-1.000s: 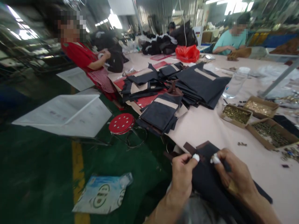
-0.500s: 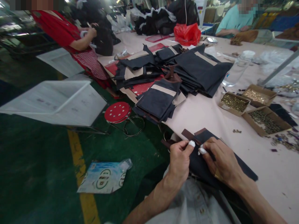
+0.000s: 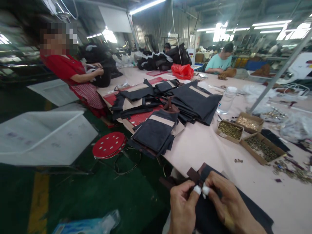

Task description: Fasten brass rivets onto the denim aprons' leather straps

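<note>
Low in the head view, a dark fabric panel (image 3: 206,211) with brown strap pieces (image 3: 193,175) lies over my lap and the table edge. My left hand (image 3: 182,204) is closed at the strap end, its white-wrapped thumb tip pressing there. From the other side my right hand (image 3: 226,198) pinches at the same spot, a white wrapping also on its fingertip. The two wrapped tips almost touch. Whatever small part may sit between them is hidden.
Dark panels (image 3: 156,128) are stacked on the pink-covered table (image 3: 197,143). Boxes of small metal fittings (image 3: 230,129) and a clear bottle (image 3: 226,100) stand to the right. A red stool (image 3: 109,145) and white bin (image 3: 48,136) are at left. A co-worker in red (image 3: 73,70) stands beyond.
The view has tilted up, so the table and my hands appear lower. My right fingertips have come closer to my left thumb at the strap.
</note>
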Action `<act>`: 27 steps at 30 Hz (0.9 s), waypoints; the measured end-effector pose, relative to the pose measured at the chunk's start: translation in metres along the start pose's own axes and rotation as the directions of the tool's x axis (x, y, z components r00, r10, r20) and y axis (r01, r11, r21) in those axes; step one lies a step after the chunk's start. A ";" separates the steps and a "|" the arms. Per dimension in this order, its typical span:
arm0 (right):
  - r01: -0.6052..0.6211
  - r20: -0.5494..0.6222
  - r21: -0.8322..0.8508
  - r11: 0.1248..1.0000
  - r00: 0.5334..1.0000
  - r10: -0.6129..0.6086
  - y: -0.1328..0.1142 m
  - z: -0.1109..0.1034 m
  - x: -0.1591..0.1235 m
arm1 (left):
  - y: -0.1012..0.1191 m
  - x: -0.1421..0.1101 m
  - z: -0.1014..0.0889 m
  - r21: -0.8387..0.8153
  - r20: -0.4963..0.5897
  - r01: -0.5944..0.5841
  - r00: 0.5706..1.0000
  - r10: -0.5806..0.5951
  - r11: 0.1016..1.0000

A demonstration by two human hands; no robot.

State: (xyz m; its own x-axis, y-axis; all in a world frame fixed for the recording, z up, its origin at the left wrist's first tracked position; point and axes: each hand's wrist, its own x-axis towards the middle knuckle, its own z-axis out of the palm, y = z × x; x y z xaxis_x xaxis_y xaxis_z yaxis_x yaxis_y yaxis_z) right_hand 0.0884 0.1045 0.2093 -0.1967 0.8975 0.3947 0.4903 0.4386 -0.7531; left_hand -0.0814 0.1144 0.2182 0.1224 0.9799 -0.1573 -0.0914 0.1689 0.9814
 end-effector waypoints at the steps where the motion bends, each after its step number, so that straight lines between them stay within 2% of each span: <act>1: -0.030 -0.013 0.024 0.999 0.999 0.030 0.001 0.000 0.001 | 0.001 0.000 0.000 0.001 0.000 -0.003 1.000 0.003 1.000; 5: -0.137 -0.061 0.013 0.991 0.989 0.137 0.002 0.001 0.001 | -0.001 0.001 0.003 -0.002 -0.041 -0.020 0.999 0.020 1.000; 8: -0.125 -0.085 -0.020 0.992 0.989 0.123 0.004 0.005 -0.001 | -0.007 0.002 0.003 0.001 -0.051 -0.018 0.999 0.018 1.000; 11: 0.011 -0.147 -0.043 0.999 0.989 -0.017 0.010 0.012 -0.005 | -0.011 0.002 0.002 -0.012 -0.069 0.018 0.997 -0.019 1.000; 13: 0.130 -0.169 -0.080 0.988 0.975 -0.142 0.015 0.018 -0.010 | -0.013 0.000 0.001 -0.023 -0.122 0.059 0.991 -0.062 0.998; 16: 0.254 -0.156 -0.207 0.945 0.945 -0.288 0.025 0.022 -0.018 | -0.017 -0.006 0.000 -0.054 -0.221 0.113 0.968 -0.123 0.992; 19: 0.310 -0.115 -0.316 0.897 0.926 -0.360 0.031 0.020 -0.023 | -0.019 -0.013 0.001 -0.099 -0.278 0.148 0.946 -0.170 0.984; 22: 0.310 -0.100 -0.284 0.907 0.931 -0.350 0.029 0.017 -0.024 | -0.017 -0.017 0.003 -0.133 -0.243 0.167 0.950 -0.196 0.977; 27: 0.182 -0.165 -0.053 0.982 0.968 -0.189 0.013 0.017 -0.025 | -0.013 -0.017 0.002 -0.087 -0.097 0.153 0.982 -0.161 0.984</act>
State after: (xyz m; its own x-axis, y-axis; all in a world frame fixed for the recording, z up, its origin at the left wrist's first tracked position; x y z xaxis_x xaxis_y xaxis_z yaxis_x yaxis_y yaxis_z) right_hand 0.0850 0.0890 0.1806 -0.1430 0.7786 0.6110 0.4905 0.5919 -0.6395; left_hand -0.0805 0.0954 0.2087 0.0392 0.9454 -0.3234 -0.1568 0.3255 0.9324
